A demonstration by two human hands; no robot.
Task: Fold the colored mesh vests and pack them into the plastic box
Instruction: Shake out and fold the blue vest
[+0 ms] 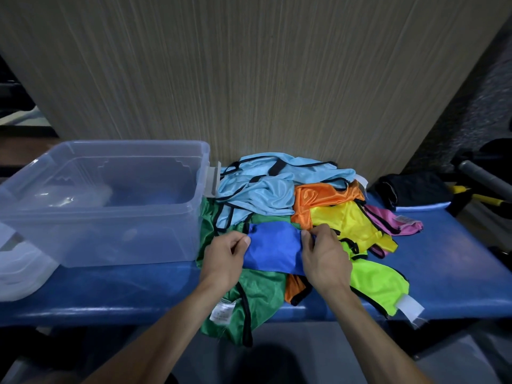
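The left hand [227,254] and right hand [322,254] each pinch an end of the blue vest [274,252] with curled fingers, holding it over the pile of vests [277,195] on the tabletop [138,289], right of the plastic box [105,206].

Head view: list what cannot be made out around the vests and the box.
- Green vest: the label's print is too small to read.
- Vest pile: lower layers are hidden by the blue vest and both hands, left hand, right hand.
- Plastic box: contents blurred behind its cloudy walls.
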